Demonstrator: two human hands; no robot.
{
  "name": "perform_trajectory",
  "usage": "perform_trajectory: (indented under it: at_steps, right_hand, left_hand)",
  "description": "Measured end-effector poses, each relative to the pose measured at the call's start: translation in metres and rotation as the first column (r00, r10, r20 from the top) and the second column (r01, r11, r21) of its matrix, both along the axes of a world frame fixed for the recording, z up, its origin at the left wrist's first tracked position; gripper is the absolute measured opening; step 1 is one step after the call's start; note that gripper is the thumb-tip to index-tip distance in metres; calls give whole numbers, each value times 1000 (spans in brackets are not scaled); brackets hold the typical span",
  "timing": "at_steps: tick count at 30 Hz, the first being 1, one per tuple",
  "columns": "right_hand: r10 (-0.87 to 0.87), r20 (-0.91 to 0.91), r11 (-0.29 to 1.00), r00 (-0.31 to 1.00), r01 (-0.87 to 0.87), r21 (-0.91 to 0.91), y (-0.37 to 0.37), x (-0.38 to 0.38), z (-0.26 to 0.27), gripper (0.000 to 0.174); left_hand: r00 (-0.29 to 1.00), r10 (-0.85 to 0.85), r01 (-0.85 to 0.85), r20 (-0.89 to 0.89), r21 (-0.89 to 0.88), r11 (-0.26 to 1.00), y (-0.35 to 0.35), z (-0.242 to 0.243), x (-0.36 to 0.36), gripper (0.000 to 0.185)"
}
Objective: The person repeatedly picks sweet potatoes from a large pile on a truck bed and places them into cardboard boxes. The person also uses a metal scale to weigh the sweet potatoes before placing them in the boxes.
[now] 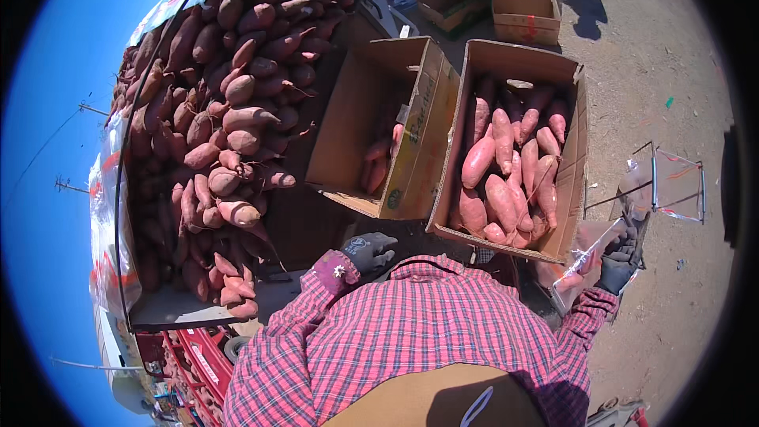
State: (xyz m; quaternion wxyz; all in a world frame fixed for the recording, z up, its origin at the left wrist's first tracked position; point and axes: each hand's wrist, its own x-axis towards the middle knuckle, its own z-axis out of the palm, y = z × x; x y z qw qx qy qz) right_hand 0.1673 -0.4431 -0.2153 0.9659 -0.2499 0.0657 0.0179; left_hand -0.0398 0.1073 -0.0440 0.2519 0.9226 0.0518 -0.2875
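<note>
My left hand (pixel 369 252), in a grey coated work glove, is in front of the cardboard boxes with its fingers slightly bent and apart. I see nothing in it. Over to the right, my gloved right hand (pixel 618 258) has bent fingers at the edge of a clear plastic bag (pixel 587 255) on a wire frame. Whether the fingers grip the film is unclear. Pinkish sweet potatoes show inside the bag. A cardboard box (pixel 578 190) full of sweet potatoes (pixel 503 193) stands between my hands. Left of it, a tilted cardboard box (pixel 356 107) holds a few sweet potatoes (pixel 378 160) at its bottom.
A large heap of sweet potatoes (pixel 237 89) lies on a truck bed (pixel 190 315) at left. Further cardboard boxes (pixel 525 15) stand at the back. A second wire frame (pixel 654 178) with clear film stands on the dirt ground (pixel 646 77). A red machine (pixel 201 359) is at lower left.
</note>
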Motion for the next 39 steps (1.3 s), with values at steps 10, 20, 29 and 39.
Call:
perform_trajectory:
  at_steps: [10,20,29,39]
  right_hand:
    - [609,583,673,537,-739,-23,210,72,171,48]
    - [992,123,53,32,-983,-176,453,-137,198,44]
    - [890,-9,-452,-456,-879,-150,538,-248,206,37]
    - [717,470,586,-515,79,-806,638,-383,239,66]
  left_hand:
    - [587,582,-689,564,-30,724,60,19,-174,44]
    - [-379,318,-926,869,-356,-130,73,28,-333,60]
    - [-874,391,-326,288,-945,-33,102,-25,-341,83]
    - [-463,726,401,-509,-850,-340,110,-14,-383,63]
